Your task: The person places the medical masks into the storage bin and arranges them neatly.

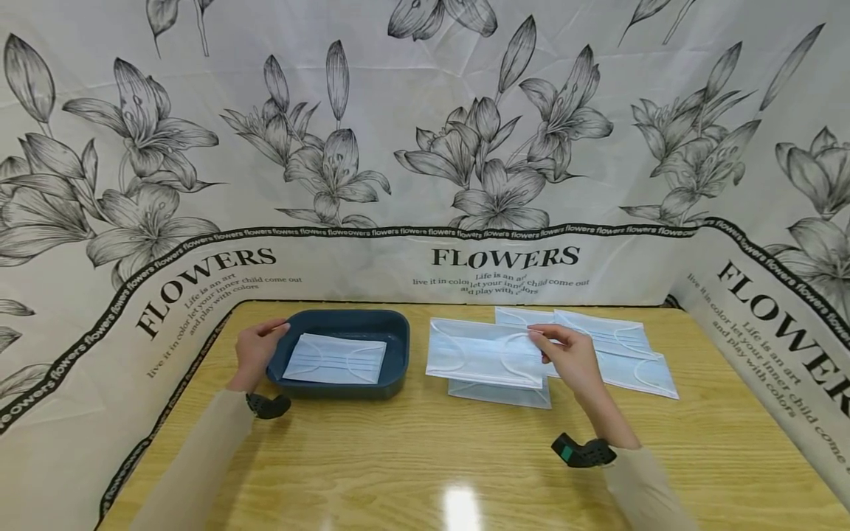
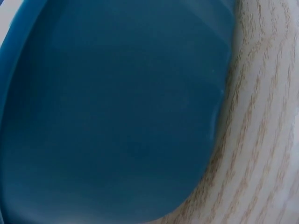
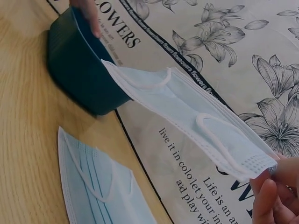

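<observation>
My right hand (image 1: 569, 359) pinches one end of a light blue face mask (image 1: 485, 352) and holds it above the table. In the right wrist view the lifted mask (image 3: 187, 112) stretches out from the fingertips, its white ear loops showing. My left hand (image 1: 255, 350) grips the left rim of a dark blue plastic basin (image 1: 397, 354). Inside the basin lies a face mask (image 1: 335, 360), perhaps more than one. The basin's outer wall (image 2: 117, 116) fills most of the left wrist view, and the left hand is out of sight there.
Several face masks (image 1: 637, 369) lie overlapping on the wooden table (image 1: 398, 457) at the right. Another mask (image 1: 501, 392) is partly hidden beneath the lifted one. A white cloth (image 1: 345, 265) printed with flowers hangs behind the table and along both sides.
</observation>
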The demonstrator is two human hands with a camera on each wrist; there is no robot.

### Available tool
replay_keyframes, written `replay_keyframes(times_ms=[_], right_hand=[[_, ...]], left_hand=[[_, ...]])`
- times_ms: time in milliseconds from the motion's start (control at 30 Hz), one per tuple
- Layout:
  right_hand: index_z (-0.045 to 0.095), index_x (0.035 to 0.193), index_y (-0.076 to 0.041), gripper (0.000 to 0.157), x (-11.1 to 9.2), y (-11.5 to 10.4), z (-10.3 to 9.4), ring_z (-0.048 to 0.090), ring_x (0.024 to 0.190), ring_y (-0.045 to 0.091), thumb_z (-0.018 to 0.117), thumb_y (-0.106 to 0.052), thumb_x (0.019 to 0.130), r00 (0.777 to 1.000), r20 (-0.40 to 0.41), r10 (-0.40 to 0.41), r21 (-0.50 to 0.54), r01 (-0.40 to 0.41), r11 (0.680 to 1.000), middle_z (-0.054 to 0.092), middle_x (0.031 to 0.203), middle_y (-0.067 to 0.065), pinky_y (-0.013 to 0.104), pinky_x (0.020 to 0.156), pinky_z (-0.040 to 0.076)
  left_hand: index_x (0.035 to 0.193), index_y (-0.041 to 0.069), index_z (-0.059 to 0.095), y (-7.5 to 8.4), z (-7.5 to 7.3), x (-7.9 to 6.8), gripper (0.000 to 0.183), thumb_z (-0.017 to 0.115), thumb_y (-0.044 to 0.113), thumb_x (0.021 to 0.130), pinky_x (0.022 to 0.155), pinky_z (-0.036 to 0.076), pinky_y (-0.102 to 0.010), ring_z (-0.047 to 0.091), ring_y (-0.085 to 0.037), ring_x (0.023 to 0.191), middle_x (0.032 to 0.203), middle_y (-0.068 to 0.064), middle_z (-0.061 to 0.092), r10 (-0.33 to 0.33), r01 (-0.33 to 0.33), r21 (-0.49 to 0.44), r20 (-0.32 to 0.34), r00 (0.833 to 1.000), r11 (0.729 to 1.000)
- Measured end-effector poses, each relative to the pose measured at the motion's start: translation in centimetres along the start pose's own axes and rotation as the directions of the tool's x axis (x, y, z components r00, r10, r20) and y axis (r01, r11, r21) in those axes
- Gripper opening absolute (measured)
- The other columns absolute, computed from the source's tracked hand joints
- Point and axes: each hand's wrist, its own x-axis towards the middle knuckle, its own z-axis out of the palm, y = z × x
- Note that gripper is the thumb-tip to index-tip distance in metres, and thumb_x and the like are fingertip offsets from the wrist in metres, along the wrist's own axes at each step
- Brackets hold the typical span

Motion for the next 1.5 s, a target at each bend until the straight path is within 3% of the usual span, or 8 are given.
replay_keyframes(times_ms=[300,867,1100,1367,1500], right_hand=[[0.069,0.114,-0.003,0.035,0.4,-0.6,2.6,0.056,0.06,0.004,0.065,-0.029,0.092,1.0,-0.014,-0.002,0.084,0.003,0.996,0.063,0.082,-0.019,0.022,0.06,0.05],[0.071,0.109,-0.001,0.026,-0.2,-2.1,7.1,0.055,0.058,0.01,0.066,-0.019,0.092,1.0,-0.004,-0.011,0.204,0.012,0.979,0.066,0.082,-0.008,0.023,0.058,0.05],[0.071,0.109,-0.002,0.024,-0.1,-2.4,8.7,0.054,0.056,0.007,0.066,-0.018,0.092,0.999,0.021,-0.025,0.237,0.019,0.971,0.067,0.085,-0.004,0.022,0.057,0.049],[0.072,0.108,-0.004,0.021,-0.2,-2.6,10.5,0.057,0.061,0.017,0.066,-0.016,0.091,0.998,0.052,-0.031,0.258,0.017,0.966,0.067,0.088,0.0,0.028,0.061,0.052],[0.072,0.108,-0.002,0.021,-0.3,-2.8,11.4,0.056,0.059,0.015,0.066,-0.014,0.091,0.997,0.062,-0.046,0.273,0.028,0.962,0.069,0.091,0.002,0.026,0.059,0.051]], left_hand=[[0.123,0.005,0.066,0.0,-0.1,0.0,0.037,0.062,0.028,0.094,0.091,0.047,-0.042,0.056,-0.032,0.112,0.127,-0.021,0.06,0.012,-0.012,0.012,-0.002,1.0,1.0],[0.123,0.004,0.065,-0.1,0.0,0.0,0.038,0.062,0.028,0.094,0.094,0.047,-0.043,0.056,-0.032,0.115,0.129,-0.021,0.06,0.025,-0.025,-0.007,0.003,1.0,1.0],[0.123,0.005,0.066,-0.2,0.0,0.3,0.037,0.063,0.028,0.094,0.093,0.047,-0.042,0.056,-0.032,0.114,0.129,-0.02,0.06,0.01,-0.01,-0.011,0.009,1.0,1.0],[0.121,0.005,0.067,-0.1,0.0,0.3,0.036,0.064,0.028,0.093,0.09,0.048,-0.041,0.058,-0.031,0.112,0.127,-0.02,0.062,0.003,-0.003,-0.011,-0.005,1.0,1.0],[0.121,0.005,0.067,-0.1,-0.1,0.2,0.036,0.064,0.028,0.093,0.09,0.048,-0.041,0.058,-0.031,0.111,0.126,-0.02,0.062,0.015,-0.015,-0.012,-0.007,1.0,1.0]])
